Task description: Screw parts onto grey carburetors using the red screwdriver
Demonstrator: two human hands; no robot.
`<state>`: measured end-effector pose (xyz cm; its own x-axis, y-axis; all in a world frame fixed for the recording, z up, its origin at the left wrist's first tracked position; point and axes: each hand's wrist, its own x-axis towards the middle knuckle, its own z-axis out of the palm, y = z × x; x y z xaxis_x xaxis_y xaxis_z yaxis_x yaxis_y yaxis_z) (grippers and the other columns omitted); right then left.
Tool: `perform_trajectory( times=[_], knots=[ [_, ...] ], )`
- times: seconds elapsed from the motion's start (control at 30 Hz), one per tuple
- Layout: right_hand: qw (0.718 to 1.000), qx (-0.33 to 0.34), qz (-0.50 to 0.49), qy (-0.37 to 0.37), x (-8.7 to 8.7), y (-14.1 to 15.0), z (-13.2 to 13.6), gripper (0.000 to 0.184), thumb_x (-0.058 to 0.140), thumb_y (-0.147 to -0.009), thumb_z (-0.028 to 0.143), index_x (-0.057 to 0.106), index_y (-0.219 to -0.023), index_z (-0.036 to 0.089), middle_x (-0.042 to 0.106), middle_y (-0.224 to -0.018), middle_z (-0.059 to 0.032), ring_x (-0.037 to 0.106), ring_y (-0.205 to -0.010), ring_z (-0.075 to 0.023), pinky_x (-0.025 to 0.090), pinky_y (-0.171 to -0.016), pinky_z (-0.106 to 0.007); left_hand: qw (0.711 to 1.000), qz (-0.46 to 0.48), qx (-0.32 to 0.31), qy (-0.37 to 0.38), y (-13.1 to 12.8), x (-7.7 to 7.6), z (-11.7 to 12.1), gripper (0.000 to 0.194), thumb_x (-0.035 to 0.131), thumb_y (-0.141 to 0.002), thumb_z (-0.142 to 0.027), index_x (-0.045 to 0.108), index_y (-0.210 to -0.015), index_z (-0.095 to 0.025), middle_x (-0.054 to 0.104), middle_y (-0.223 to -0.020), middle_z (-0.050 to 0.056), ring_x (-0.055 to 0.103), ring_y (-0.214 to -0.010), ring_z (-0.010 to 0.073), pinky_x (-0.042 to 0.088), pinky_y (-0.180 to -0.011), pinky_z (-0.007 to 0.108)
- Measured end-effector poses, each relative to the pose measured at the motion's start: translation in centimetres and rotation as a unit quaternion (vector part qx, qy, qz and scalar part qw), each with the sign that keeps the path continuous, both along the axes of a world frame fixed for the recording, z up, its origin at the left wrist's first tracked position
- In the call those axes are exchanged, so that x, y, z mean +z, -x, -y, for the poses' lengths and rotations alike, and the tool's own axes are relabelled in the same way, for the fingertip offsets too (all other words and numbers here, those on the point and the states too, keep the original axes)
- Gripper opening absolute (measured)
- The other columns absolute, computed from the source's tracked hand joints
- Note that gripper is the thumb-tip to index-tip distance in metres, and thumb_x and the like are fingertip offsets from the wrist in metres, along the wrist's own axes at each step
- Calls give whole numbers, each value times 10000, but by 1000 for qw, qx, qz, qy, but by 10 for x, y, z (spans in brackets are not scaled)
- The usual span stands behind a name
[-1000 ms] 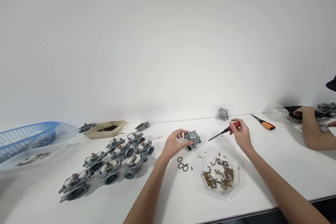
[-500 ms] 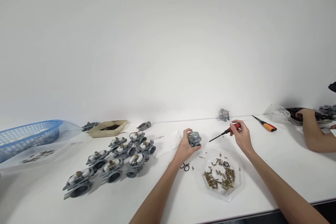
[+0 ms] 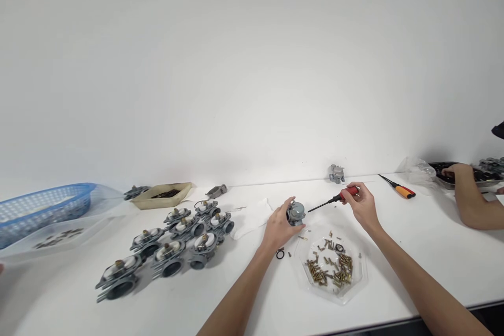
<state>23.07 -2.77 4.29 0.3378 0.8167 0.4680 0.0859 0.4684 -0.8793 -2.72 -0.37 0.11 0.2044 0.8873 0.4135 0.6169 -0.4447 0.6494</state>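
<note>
My left hand is wrapped round a small grey metal carburetor, its rounded bowl showing on the upper right. In my right hand is a red-handled screwdriver, its dark shaft slanting down to the left. The screwdriver's tip is close to the carburetor's right side; whether it touches cannot be made out. Below both hands stands a clear plastic tray holding many small brass jets and a black ring. Another black O-ring lies on the table beside my left wrist.
Several carburetors with white inserts stand at left, near a beige tray, a clear tray and a blue basket. A white cloth lies behind my left hand. Pliers and a co-worker's arm are at right.
My left hand has turned the carburetor and shifted it slightly right. The screwdriver has moved a little left, its tip now closer to the carburetor.
</note>
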Motion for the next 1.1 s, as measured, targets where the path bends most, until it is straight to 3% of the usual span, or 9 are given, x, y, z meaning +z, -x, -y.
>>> perform_trajectory(
  times=[0.1, 0.27, 0.53, 0.87, 1.1],
  knots=[
    [1000, 5, 9, -3, 0, 0, 0, 408, 780, -742, 497, 540, -914, 215, 620, -685, 21, 625, -563, -157, 547, -598, -313, 994, -101, 18, -43, -2, 1, 3, 857, 790, -683, -266, 426, -1458, -308, 654, -1267, 55, 579, -1177, 303, 476, -981, 433],
    [1000, 2, 18, 14, -4, 0, -2, 429, 784, -730, 520, 542, -911, 216, 606, -688, 28, 615, -542, -150, 540, -577, -303, 985, -157, 18, -65, -4, 0, 2, 908, 779, -712, -289, 350, -1511, -329, 668, -1238, 34, 591, -1136, 291, 501, -919, 394],
    [999, 25, 18, 23, -14, -1, -8, 455, 801, -709, 524, 541, -920, 215, 610, -693, 26, 635, -557, -157, 541, -585, -296, 975, -208, 21, -74, -5, 3, 6, 920, 757, -727, -243, 311, -1527, -328, 651, -1272, 22, 571, -1150, 275, 512, -888, 365],
    [998, 10, 50, 22, -12, -2, -7, 451, 772, -724, 550, 529, -911, 220, 587, -670, 32, 635, -556, -169, 531, -583, -304, 969, -233, 15, -87, -9, 5, 9, 890, 756, -730, -216, 343, -1509, -342, 616, -1354, 5, 543, -1174, 269, 528, -842, 349],
    [985, 15, 157, 64, -12, -10, -8, 373, 644, -823, 577, 554, -872, 219, 595, -683, 3, 569, -576, -165, 479, -556, -292, 968, -236, 19, -87, -8, 6, 9, 895, 766, -729, -232, 342, -1508, -352, 622, -1342, 2, 548, -1157, 268, 528, -816, 334]
  ],
)
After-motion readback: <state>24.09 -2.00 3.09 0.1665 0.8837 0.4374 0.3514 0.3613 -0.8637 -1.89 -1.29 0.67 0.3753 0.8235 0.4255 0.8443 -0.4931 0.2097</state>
